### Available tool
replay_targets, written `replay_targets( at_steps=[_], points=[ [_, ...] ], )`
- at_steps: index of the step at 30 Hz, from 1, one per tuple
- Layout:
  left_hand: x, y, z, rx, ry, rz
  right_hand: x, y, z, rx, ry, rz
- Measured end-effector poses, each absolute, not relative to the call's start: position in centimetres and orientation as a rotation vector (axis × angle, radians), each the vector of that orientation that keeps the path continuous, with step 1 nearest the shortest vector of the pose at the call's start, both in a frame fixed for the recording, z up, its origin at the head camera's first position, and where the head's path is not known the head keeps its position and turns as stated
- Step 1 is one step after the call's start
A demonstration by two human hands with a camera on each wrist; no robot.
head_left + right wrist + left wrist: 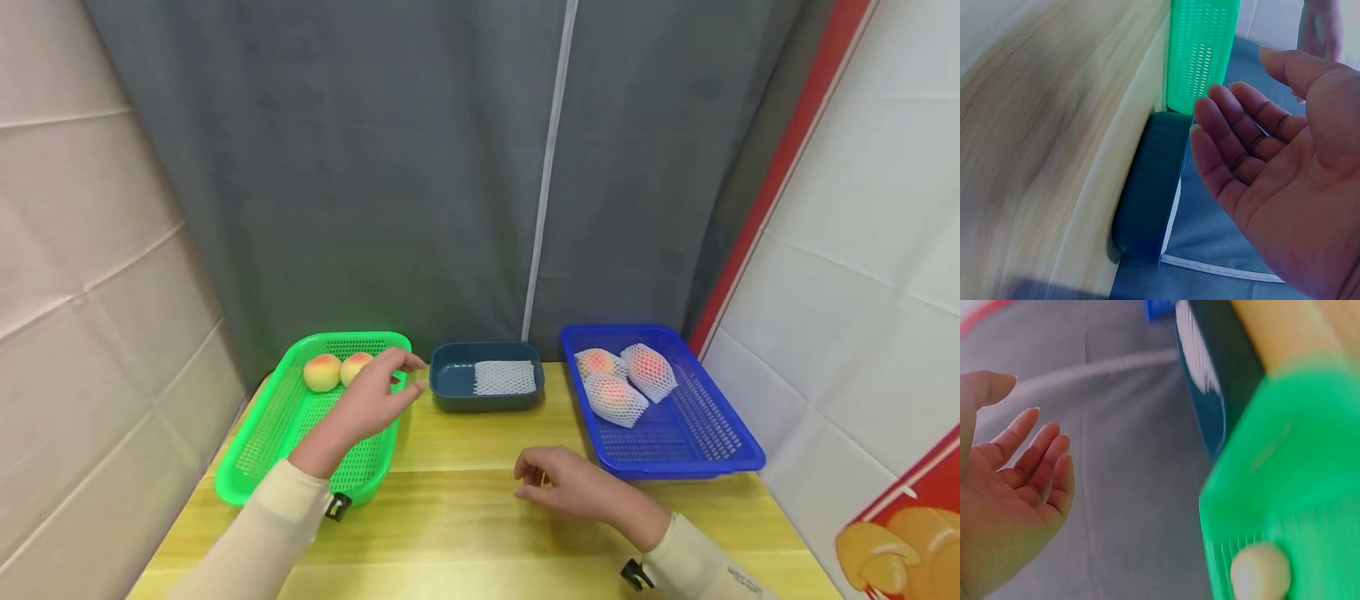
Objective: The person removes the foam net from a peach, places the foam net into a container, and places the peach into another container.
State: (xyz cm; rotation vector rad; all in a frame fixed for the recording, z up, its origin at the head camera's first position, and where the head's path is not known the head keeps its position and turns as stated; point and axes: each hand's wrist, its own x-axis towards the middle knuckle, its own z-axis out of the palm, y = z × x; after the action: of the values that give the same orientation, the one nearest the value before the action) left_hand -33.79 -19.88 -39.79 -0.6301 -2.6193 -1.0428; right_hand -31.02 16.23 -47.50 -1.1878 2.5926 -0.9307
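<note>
My left hand hovers over the right side of the green basket, its fingers loosely bent and holding nothing. Two peaches, one a yellow-red peach and the other a peach partly covered by that hand, lie at the basket's far end. My right hand, fingers relaxed with nothing in them, is held over the table just left of the blue basket. Between the baskets a dark teal tray contains white foam netting.
In the blue basket lie three peaches in white foam nets, among them a netted peach nearest me. A grey curtain hangs behind the wooden table. White walls stand at both sides.
</note>
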Motion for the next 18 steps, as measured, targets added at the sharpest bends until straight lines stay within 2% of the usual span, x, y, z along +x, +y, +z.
replay_targets(
  at_steps=[9,13,18],
  points=[
    [-29.6,-13.9,-45.2,-0.798,-2.612,-1.097,-30.9,16.2,-47.3,-1.141,2.625,-0.947],
    [-28.7,-12.9,-47.4,-0.815,-2.674,-1.121,-30.9,16.3,-47.6,-1.135,2.633,-0.953],
    [-28.4,-12.5,-48.4,-0.823,-2.668,-1.162,-30.9,16.4,-47.7,-1.137,2.635,-0.957]
  ],
)
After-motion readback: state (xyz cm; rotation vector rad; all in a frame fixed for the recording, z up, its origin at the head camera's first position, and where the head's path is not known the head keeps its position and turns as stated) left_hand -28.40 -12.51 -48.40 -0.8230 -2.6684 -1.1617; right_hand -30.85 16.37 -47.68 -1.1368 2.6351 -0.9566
